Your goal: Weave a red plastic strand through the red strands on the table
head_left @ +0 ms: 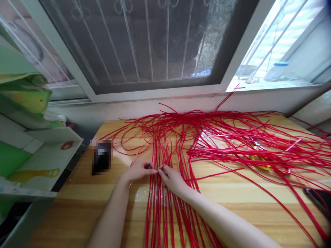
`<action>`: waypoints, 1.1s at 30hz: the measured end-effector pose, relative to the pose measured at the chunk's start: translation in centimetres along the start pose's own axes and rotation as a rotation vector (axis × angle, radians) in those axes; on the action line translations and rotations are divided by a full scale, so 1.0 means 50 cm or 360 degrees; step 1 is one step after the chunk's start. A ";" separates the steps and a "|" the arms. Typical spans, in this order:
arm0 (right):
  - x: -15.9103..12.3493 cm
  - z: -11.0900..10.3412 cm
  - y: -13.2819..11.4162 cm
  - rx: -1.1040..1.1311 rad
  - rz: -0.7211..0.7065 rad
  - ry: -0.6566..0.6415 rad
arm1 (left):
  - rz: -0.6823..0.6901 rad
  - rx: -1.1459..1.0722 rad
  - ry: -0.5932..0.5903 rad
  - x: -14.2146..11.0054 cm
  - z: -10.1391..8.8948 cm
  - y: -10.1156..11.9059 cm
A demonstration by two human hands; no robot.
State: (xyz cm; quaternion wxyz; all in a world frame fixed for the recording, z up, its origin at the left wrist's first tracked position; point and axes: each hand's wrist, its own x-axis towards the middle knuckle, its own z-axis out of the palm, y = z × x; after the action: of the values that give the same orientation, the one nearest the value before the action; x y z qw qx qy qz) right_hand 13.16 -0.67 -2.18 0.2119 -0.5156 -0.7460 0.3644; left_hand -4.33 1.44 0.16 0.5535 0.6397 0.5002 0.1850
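Red cords pinched by both hands' grip on wooden table under window

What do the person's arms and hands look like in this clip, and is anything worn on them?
Both forearms are bare, with no sleeves in view. The left hand and right hand wear no gloves, and no watch, bracelet or ring shows. The fingernails are too small to judge. No markings show on the arms.

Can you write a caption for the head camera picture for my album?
Left hand and right hand pinch red strands on a wooden table below a window.
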 end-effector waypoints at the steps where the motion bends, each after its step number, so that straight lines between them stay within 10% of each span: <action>1: 0.002 0.001 -0.003 -0.0060 0.0027 -0.0008 | 0.0034 -0.0056 -0.0112 -0.007 -0.008 0.005; 6: 0.006 0.007 -0.017 -0.0532 0.0092 -0.0135 | 0.0204 0.0122 -0.0319 -0.034 -0.022 0.035; 14: -0.018 -0.007 -0.017 -0.0321 -0.0229 -0.0109 | -0.0031 0.0747 0.0672 -0.026 -0.010 0.019; 30: -0.010 0.000 -0.037 -0.0353 -0.0541 -0.0177 | -0.0284 0.0258 -0.0049 -0.101 -0.044 0.078; 33: -0.002 0.009 -0.030 -0.0267 -0.0376 -0.0131 | -0.0165 0.0036 0.0165 -0.096 -0.041 0.092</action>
State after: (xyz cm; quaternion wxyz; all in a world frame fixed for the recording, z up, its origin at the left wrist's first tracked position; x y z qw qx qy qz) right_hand 11.95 -1.24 -1.32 0.1787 -0.4248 -0.8373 0.2942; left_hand -6.00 -1.02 6.43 0.5284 0.6088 0.5627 0.1832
